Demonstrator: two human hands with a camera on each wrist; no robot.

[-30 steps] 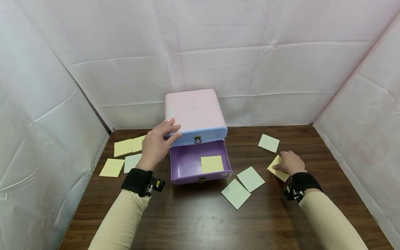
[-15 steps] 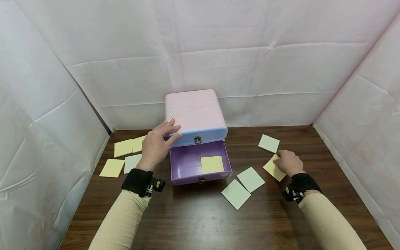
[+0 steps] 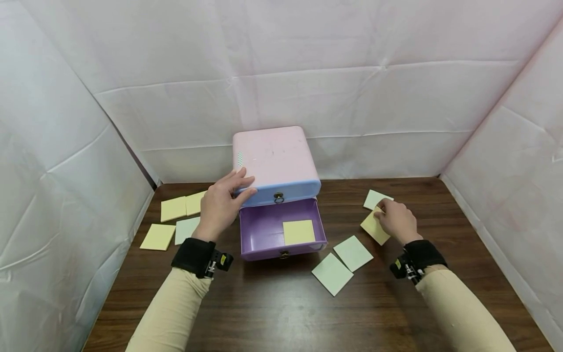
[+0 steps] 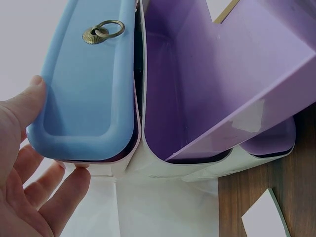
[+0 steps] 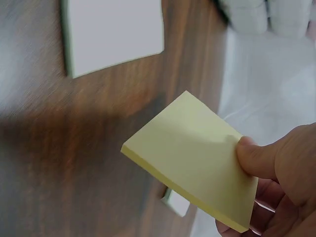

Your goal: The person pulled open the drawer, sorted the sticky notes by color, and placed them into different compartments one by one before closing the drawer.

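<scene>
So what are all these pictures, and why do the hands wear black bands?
Those bands carry little cameras. One picture comes from a camera on the person's head, the other two from each wrist. The left hand rests on a small drawer box, whose purple drawer is open with a yellow pad inside. The right hand pinches a yellow sticky pad lifted off the brown table. More yellow and pale green pads lie around.

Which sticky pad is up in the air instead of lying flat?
The yellow pad pinched in the right hand. It is lifted off the table; the other pads lie on the table or in the purple drawer.
</scene>
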